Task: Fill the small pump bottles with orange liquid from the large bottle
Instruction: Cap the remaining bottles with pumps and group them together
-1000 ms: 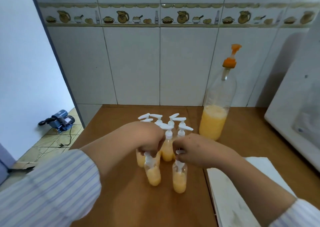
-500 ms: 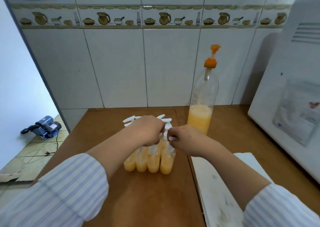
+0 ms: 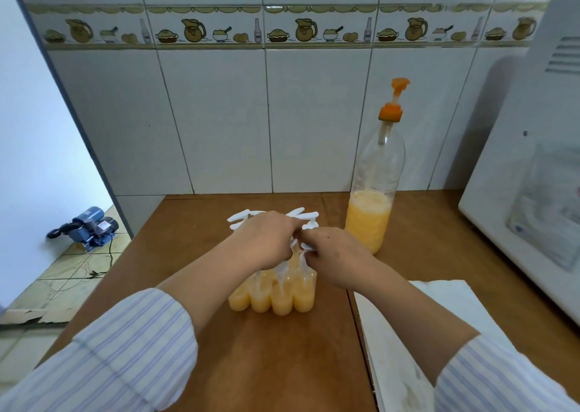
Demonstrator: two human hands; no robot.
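Several small pump bottles (image 3: 272, 295) filled with orange liquid stand packed together in the middle of the wooden table (image 3: 282, 358). Their white pump heads (image 3: 309, 216) poke out behind my hands. My left hand (image 3: 266, 239) curls over the pump tops on the left of the cluster, and my right hand (image 3: 332, 254) pinches a white pump top on the right. The large clear bottle (image 3: 375, 188) with an orange pump stands upright behind and to the right, about a third full of orange liquid.
A white appliance (image 3: 530, 173) fills the right side of the table. A white board (image 3: 405, 333) lies at the front right. A tiled wall (image 3: 266, 113) backs the table. On the floor to the left sits a blue water pump (image 3: 89, 228).
The two front bottles have been pushed back into the cluster, so all stand packed together. My hands rose to the pump tops, and the view shifted right.
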